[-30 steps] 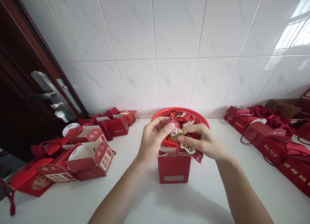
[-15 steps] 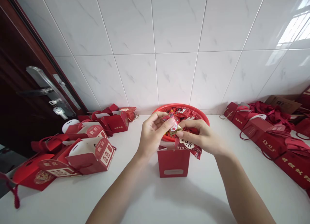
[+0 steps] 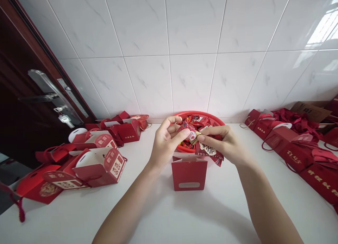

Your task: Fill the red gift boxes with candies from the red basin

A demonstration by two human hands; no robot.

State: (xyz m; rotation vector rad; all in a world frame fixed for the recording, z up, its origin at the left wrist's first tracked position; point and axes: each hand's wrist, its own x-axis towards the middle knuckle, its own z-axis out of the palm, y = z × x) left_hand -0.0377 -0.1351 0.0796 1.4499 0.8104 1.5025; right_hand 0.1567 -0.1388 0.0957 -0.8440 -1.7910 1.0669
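Note:
My left hand (image 3: 169,138) is closed, its thumb pressing on a small wrapped candy (image 3: 190,134) with a white label. My right hand (image 3: 224,142) pinches a dark red candy packet (image 3: 208,151) with pale lettering, which hangs below its fingers. The fingertips of both hands nearly meet, with a bit of gold wrapper between them. Behind the hands stands a red plastic basket (image 3: 219,120) heaped with wrapped candies (image 3: 199,120). Just below the hands, a small red paper box (image 3: 189,173) stands upright with its top open; its inside is mostly hidden.
Several red gift boxes (image 3: 101,166) sit on the white table (image 3: 158,216) at the left, some with open flaps. More red boxes (image 3: 295,149) line the right side, near a brown carton (image 3: 310,112). A tiled wall (image 3: 192,82) rises behind; a dark door (image 3: 21,82) with keys stands left.
My right hand has shifted slightly right, and the dark red packet with it, uncovering more of the red box's open top. The left hand keeps its hold on the candy.

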